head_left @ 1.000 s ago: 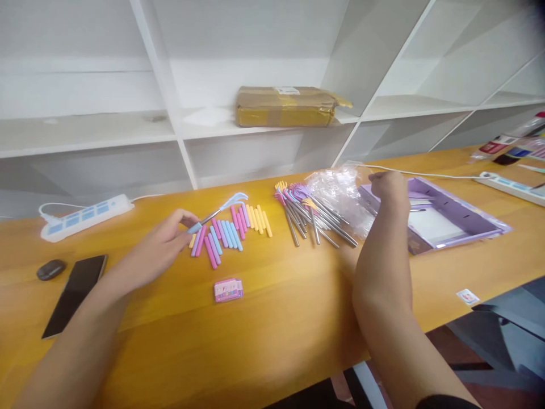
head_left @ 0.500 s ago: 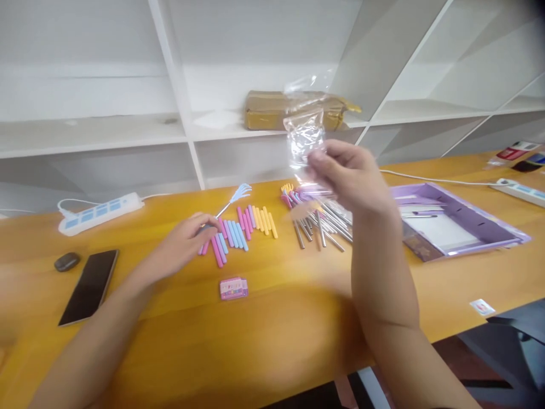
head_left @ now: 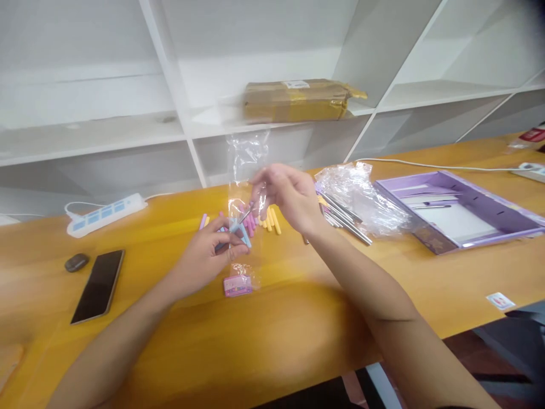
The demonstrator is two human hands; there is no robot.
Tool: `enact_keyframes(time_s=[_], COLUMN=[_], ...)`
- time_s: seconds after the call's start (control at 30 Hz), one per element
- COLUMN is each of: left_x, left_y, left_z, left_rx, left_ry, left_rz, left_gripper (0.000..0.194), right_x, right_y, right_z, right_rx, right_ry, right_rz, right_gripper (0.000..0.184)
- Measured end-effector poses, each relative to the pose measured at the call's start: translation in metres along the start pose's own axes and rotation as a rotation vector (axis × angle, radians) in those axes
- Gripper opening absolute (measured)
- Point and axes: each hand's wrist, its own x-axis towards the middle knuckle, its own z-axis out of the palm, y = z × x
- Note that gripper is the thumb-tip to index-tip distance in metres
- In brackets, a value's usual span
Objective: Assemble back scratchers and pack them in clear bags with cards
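My left hand (head_left: 215,250) is closed around a small blue back scratcher (head_left: 234,225), whose metal rod slants up toward my other hand. My right hand (head_left: 287,196) pinches a clear plastic bag (head_left: 249,150) that hangs in front of the scratcher; whether those fingers also touch the rod I cannot tell. Behind both hands lie short coloured tubes, such as the yellow ones (head_left: 272,220), partly covered. A pink printed card (head_left: 238,286) rests below the bag. Right of my right hand are several metal rods (head_left: 347,216) with coloured heads, partly hidden.
Crumpled clear bags (head_left: 366,196) lie beside a purple tray (head_left: 451,249) holding papers. On the left are a power strip (head_left: 106,215), a phone (head_left: 97,287) and a dark case (head_left: 76,262). A cardboard box (head_left: 298,102) sits on the shelf behind; a sticker (head_left: 500,300) is near the front edge.
My right hand has come left and down with the clear bag, meeting my left hand. The blue scratcher head has dropped lower, near my left fingers. The pile of crumpled bags now shows.
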Motion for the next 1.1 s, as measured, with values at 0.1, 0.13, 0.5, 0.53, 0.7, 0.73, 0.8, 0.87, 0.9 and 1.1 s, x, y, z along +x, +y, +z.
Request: enact_keyframes(time_s=[0.1, 0.13, 0.5, 0.53, 0.7, 0.73, 0.8, 0.87, 0.9, 1.1], left_x=[0.001, 0.001, 0.003, 0.004, 0.008, 0.007, 0.006, 0.005, 0.005, 0.003], left_y=[0.000, 0.000, 0.001, 0.000, -0.006, -0.005, -0.003, -0.001, 0.000, 0.002], left_z=[0.000, -0.001, 0.004, 0.002, -0.017, -0.022, -0.029, -0.034, -0.036, -0.037], left_rx=[-0.077, -0.094, -0.235, -0.294, -0.650, -0.696, -0.747, -0.772, -0.777, -0.807], left_ry=[0.078, 0.098, 0.193, 0.256, 0.561, 0.598, 0.675, 0.744, 0.771, 0.834], left_rz=[-0.018, -0.030, -0.049, -0.042, 0.026, 0.043, 0.068, 0.086, 0.092, 0.108], left_gripper=[0.035, 0.035, 0.036, 0.035, 0.035, 0.034, 0.032, 0.029, 0.028, 0.028], right_x=[0.003, 0.004, 0.008, 0.009, 0.006, 0.003, -0.005, -0.013, -0.016, -0.025], right_y=[0.014, 0.017, 0.036, 0.034, 0.004, -0.005, -0.021, -0.032, -0.036, -0.042], right_z=[0.001, 0.003, 0.028, 0.024, -0.004, -0.009, -0.015, -0.016, -0.014, -0.002], right_rx=[0.071, 0.076, 0.193, 0.213, -0.060, -0.184, -0.409, -0.544, -0.580, -0.694], right_ry=[0.133, 0.151, -0.114, -0.022, 0.090, 0.028, -0.150, -0.319, -0.370, -0.530], right_rz=[-0.055, -0.061, 0.108, 0.050, -0.123, -0.143, -0.177, -0.204, -0.221, -0.271], right_gripper=[0.061, 0.059, 0.048, 0.046, 0.038, 0.036, 0.033, 0.036, 0.039, 0.041])
